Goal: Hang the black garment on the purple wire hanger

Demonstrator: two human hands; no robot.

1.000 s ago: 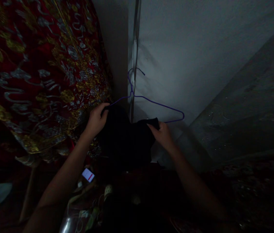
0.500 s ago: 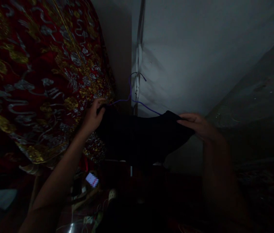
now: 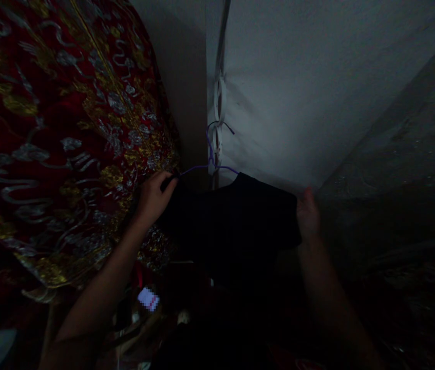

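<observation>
A black short-sleeved garment [image 3: 236, 221], looking like a T-shirt, hangs spread out on a thin purple hanger [image 3: 211, 154]. The hanger's hook goes up by a white ring-shaped piece on the wall corner. My left hand [image 3: 155, 198] is closed on the garment's left shoulder, thumb and fingers pinching the dark cloth. At the right sleeve edge is my right hand [image 3: 308, 218], one digit pointing up beside the cloth; its other fingers are hidden behind the garment. The lower part of the garment fades into the dark.
Red cloth with gold and silver embroidery [image 3: 74, 149] hangs close on the left. White rings [image 3: 220, 100] run down the corner beside the pale wall [image 3: 290, 87]. Below left are a white label [image 3: 148, 299] and dim clutter. The room is very dark.
The right shoulder of the garment now sits over the hanger's right arm. My right hand has gone from pinching that shoulder to the sleeve edge. My left hand keeps its grip, slightly lower.
</observation>
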